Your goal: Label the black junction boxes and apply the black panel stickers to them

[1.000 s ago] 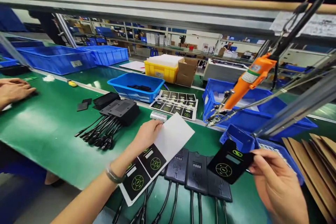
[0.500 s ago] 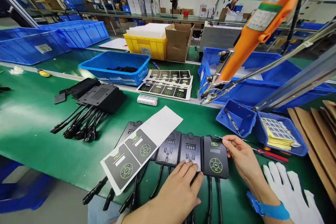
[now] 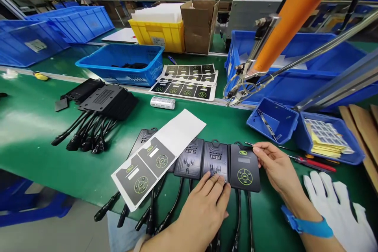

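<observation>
Several black controller boxes with cables stand in a row on the green bench. My left hand [image 3: 203, 204] lies with fingers extended across the lower part of one bare controller [image 3: 215, 157], near its right neighbour. That rightmost controller [image 3: 244, 167] bears a dark label with a green ring of buttons. At its upper right corner, my right hand [image 3: 273, 165] pinches a thin pointed tool [image 3: 249, 143], mostly covered by the fingers. Another bare controller [image 3: 189, 161] stands to the left. A white label sheet [image 3: 183, 130] with two dark labels on it lies slantwise over the leftmost controllers.
Stacked controllers [image 3: 109, 100] lie at left. Behind are a blue basket [image 3: 118, 75], more label sheets [image 3: 186, 82] and a white roll [image 3: 162, 102]. An orange tool [image 3: 283, 27] hangs at right above small blue bins [image 3: 273, 120]. A white glove [image 3: 336, 201] and red-handled pliers [image 3: 319, 164] lie at right.
The view has tilted down, so the bench items appear higher. Both hands keep nearly the same places on the controllers, the left one with its fingers still laid flat.
</observation>
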A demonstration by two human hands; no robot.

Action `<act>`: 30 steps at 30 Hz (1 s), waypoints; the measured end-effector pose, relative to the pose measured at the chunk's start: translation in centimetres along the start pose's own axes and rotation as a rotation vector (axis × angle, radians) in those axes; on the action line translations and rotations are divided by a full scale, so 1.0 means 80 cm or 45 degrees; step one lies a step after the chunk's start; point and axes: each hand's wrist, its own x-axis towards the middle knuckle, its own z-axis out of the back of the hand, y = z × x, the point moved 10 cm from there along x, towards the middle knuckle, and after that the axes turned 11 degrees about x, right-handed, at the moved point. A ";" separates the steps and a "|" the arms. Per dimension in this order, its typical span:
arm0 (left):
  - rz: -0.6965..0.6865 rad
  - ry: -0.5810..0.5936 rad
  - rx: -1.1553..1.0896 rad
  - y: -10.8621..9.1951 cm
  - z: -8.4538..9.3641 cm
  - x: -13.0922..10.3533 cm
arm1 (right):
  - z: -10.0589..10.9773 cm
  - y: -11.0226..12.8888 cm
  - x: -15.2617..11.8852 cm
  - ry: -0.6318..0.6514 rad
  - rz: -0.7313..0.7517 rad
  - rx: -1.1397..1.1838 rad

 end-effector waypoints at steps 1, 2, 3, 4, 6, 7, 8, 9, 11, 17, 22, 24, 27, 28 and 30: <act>0.001 0.002 -0.001 0.000 0.000 0.000 | 0.000 0.000 0.000 -0.001 0.001 -0.002; 0.001 0.005 -0.002 0.000 0.000 0.000 | 0.001 0.000 0.000 -0.002 0.002 -0.004; 0.003 0.011 -0.002 0.000 -0.001 0.000 | 0.001 0.000 0.000 -0.001 0.003 -0.008; 0.004 0.026 -0.002 0.000 -0.002 -0.001 | 0.002 0.000 0.000 -0.001 0.004 -0.012; 0.005 0.060 -0.004 0.000 -0.006 -0.002 | 0.002 -0.001 -0.001 0.000 0.008 -0.019; 0.004 0.075 -0.006 -0.001 -0.007 -0.002 | 0.003 -0.001 -0.001 0.000 0.009 -0.021; 0.001 0.086 -0.009 -0.001 -0.008 -0.002 | 0.003 -0.001 -0.001 0.000 0.011 -0.023; -0.003 0.091 -0.011 -0.002 -0.009 -0.002 | 0.003 -0.001 0.000 0.000 0.013 -0.024; -0.005 0.096 -0.011 -0.002 -0.008 -0.001 | 0.003 -0.002 0.000 0.001 0.012 -0.027; -0.046 0.188 -0.010 -0.003 -0.010 0.002 | 0.002 -0.001 0.001 -0.008 0.016 -0.045; -0.058 0.195 0.001 -0.005 -0.010 0.002 | 0.003 0.000 -0.001 -0.024 0.031 -0.075; -0.065 0.210 0.002 -0.005 -0.012 0.002 | 0.004 -0.001 -0.001 -0.034 0.034 -0.089; -0.088 0.231 -0.003 -0.006 -0.013 0.003 | 0.005 -0.003 0.000 -0.043 0.039 -0.113; -0.095 0.237 -0.006 -0.006 -0.013 0.003 | 0.004 -0.003 0.001 -0.041 0.040 -0.121; -0.110 0.244 -0.010 -0.006 -0.013 0.003 | 0.003 -0.003 0.001 -0.035 0.045 -0.139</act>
